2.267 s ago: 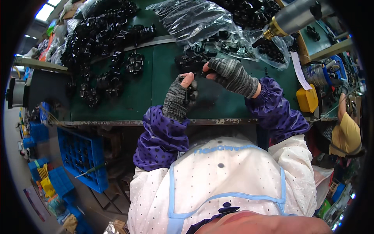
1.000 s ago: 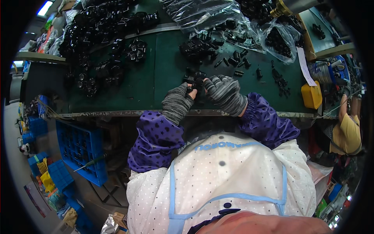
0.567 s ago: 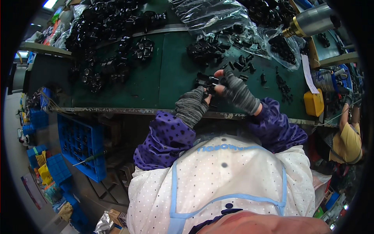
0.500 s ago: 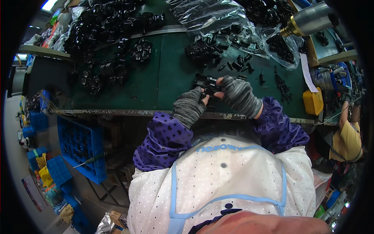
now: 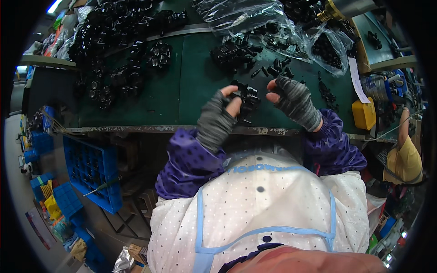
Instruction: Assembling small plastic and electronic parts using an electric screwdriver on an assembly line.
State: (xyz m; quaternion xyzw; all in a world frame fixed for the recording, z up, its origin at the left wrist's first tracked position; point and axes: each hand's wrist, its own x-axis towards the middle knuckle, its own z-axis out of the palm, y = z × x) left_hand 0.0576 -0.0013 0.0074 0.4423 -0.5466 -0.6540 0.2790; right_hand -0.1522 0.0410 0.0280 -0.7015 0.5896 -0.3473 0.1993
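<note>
My left hand [image 5: 218,116], in a grey fingerless glove, grips a black moulded part [image 5: 248,98] with cylindrical sections just above the table's near edge. To its right, my right hand [image 5: 296,101], gloved the same way, is apart from the part. Its thumb and forefinger are separated, and I see nothing held between them. Just beyond that hand lie several small black cylindrical pieces [image 5: 275,69]. A cluster of black parts [image 5: 230,57] sits farther back, in front of both hands.
Black assemblies pile up on the green table [image 5: 164,104] at the left [image 5: 123,77]. Clear plastic bags [image 5: 246,18] spread across the back. A metal cylinder with a brass end [image 5: 348,8] juts in at upper right, above a yellow container [image 5: 363,113]. Another person [image 5: 403,159] is far right.
My right hand has come off the black part and shifted right. The left hand keeps hold of the part, now turned and farther from the right hand.
</note>
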